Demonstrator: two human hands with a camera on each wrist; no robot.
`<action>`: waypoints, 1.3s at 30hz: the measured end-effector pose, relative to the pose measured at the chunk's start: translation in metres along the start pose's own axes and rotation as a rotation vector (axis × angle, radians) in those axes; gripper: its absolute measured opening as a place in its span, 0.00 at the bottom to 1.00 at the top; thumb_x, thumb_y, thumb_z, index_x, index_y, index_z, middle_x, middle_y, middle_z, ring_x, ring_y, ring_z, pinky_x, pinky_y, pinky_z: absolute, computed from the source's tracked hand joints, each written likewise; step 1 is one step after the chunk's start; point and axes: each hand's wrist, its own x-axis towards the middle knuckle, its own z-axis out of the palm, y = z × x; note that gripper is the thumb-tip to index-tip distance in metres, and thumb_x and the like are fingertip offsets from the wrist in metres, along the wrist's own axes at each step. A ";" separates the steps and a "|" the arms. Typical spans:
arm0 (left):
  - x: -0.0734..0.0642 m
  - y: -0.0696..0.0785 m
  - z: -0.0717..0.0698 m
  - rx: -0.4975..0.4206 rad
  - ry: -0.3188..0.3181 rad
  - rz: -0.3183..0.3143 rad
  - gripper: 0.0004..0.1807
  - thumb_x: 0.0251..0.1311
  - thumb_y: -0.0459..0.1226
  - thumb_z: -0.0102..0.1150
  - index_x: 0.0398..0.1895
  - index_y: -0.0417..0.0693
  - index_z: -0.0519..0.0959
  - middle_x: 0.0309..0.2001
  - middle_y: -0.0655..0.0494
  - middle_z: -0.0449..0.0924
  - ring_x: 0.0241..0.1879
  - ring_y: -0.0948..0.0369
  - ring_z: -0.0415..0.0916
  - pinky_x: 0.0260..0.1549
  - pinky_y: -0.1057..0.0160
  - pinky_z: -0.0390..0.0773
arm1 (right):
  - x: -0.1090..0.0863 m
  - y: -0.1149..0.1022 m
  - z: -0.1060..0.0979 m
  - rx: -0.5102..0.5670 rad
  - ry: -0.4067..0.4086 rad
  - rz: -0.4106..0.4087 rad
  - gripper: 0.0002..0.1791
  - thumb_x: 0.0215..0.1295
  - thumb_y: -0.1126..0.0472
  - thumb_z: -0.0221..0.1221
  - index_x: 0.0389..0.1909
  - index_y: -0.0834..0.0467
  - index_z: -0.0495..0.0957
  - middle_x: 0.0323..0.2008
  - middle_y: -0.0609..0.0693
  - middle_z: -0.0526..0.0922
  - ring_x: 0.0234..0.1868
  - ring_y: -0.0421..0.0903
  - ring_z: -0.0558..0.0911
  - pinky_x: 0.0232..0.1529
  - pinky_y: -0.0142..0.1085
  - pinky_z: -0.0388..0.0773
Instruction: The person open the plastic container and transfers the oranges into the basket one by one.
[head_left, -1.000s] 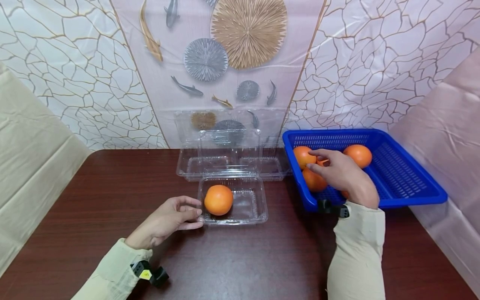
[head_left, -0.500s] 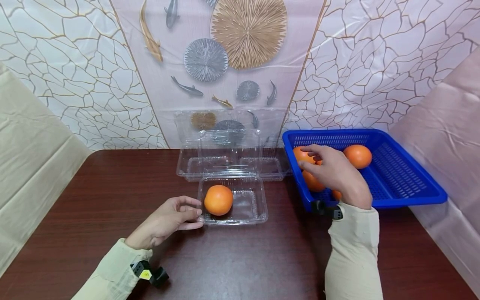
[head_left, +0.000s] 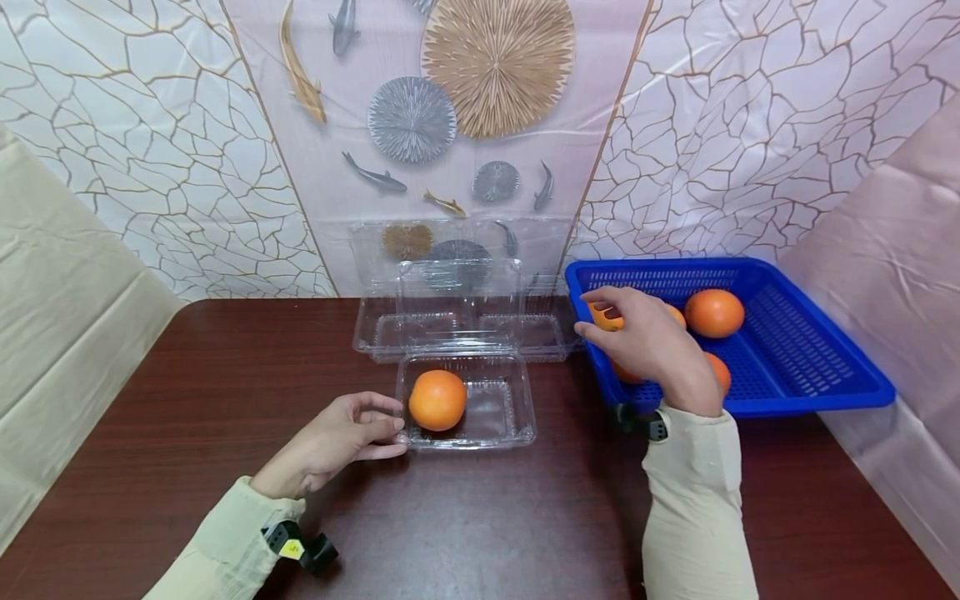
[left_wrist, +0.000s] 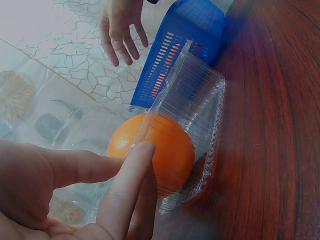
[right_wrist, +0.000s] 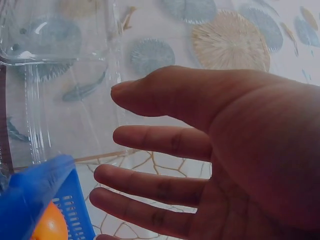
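Note:
My left hand (head_left: 337,437) pinches the near left rim of a small clear plastic clamshell container (head_left: 517,421), with its lid standing up behind. One orange (head_left: 437,401) sits in the left half of that container. In the left wrist view, thumb and forefinger (left_wrist: 131,172) meet at the clear wall beside the orange. Over the left side of a blue plastic basket (head_left: 817,350), my right hand (head_left: 654,343) hovers with fingers spread, holding nothing. Several oranges lie below and around it, one orange (head_left: 715,313) uncovered, others partly hidden by the hand.
Another clear container (head_left: 378,333), wider and with its lid up, stands behind the small one, against the patterned backdrop (head_left: 225,167). The dark wooden table (head_left: 480,525) extends in front. Raised basket walls border the right hand's space.
My right hand has shifted left over the basket, with its fingers still free, uncovering an orange near its wrist. The left hand and the container have stayed in place.

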 end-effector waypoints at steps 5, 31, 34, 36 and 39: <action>0.000 0.000 0.000 0.003 0.001 0.000 0.24 0.71 0.25 0.53 0.66 0.24 0.62 0.42 0.46 0.79 0.38 0.61 0.84 0.49 0.57 0.89 | 0.002 -0.004 0.003 0.004 -0.013 -0.004 0.30 0.72 0.51 0.61 0.70 0.61 0.71 0.67 0.65 0.74 0.68 0.64 0.73 0.68 0.64 0.73; 0.001 -0.001 -0.001 0.004 -0.017 0.010 0.24 0.71 0.26 0.54 0.66 0.24 0.62 0.41 0.47 0.79 0.38 0.61 0.84 0.50 0.58 0.89 | 0.012 -0.020 0.021 -0.001 0.019 -0.119 0.29 0.68 0.52 0.66 0.66 0.59 0.75 0.60 0.60 0.81 0.62 0.58 0.79 0.65 0.55 0.78; 0.001 -0.001 -0.002 0.008 -0.022 0.010 0.24 0.71 0.26 0.54 0.66 0.23 0.62 0.41 0.48 0.79 0.39 0.61 0.84 0.50 0.57 0.89 | 0.013 -0.022 0.024 0.015 0.012 -0.125 0.29 0.67 0.52 0.66 0.66 0.59 0.75 0.60 0.59 0.81 0.61 0.57 0.79 0.65 0.54 0.78; 0.000 -0.001 -0.002 0.010 -0.026 0.008 0.24 0.71 0.26 0.54 0.66 0.24 0.62 0.41 0.48 0.80 0.39 0.61 0.85 0.51 0.57 0.89 | 0.013 -0.024 0.026 0.018 0.007 -0.125 0.30 0.67 0.52 0.67 0.66 0.59 0.74 0.60 0.59 0.81 0.62 0.57 0.79 0.65 0.54 0.79; 0.000 -0.001 -0.002 0.011 -0.029 0.004 0.25 0.71 0.26 0.54 0.66 0.24 0.61 0.41 0.48 0.80 0.40 0.60 0.85 0.52 0.57 0.89 | 0.014 -0.026 0.029 0.006 0.007 -0.132 0.30 0.66 0.51 0.67 0.66 0.58 0.74 0.61 0.58 0.81 0.62 0.57 0.79 0.64 0.54 0.79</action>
